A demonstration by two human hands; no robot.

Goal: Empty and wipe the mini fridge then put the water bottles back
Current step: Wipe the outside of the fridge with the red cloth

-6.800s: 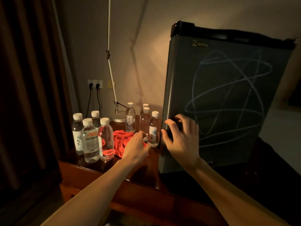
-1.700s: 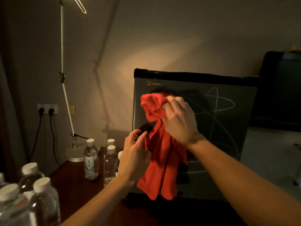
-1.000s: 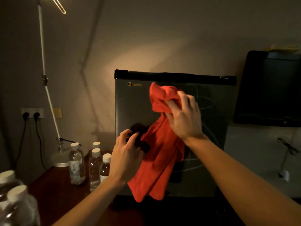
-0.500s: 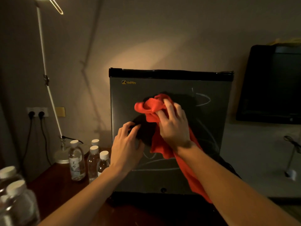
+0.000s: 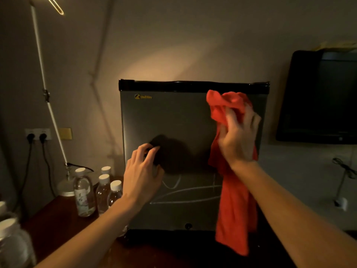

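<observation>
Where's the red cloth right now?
In the head view the red cloth is bunched in the right hand against the upper right of the mini fridge door, its tail hanging down the door's right side.

Dim hotel-type room: mini fridge (image 5: pixel 173 151) on wooden desk (image 5: pixel 58 225), wall TV (image 5: pixel 318 97), bottled water (image 5: pixel 83 192), desk lamp (image 5: pixel 48 93).

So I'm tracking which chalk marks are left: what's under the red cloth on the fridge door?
Unknown: the red cloth, gripped by the right hand, covers the door's right strip. White lines run up to its edge; what continues beneath is hidden.
</observation>
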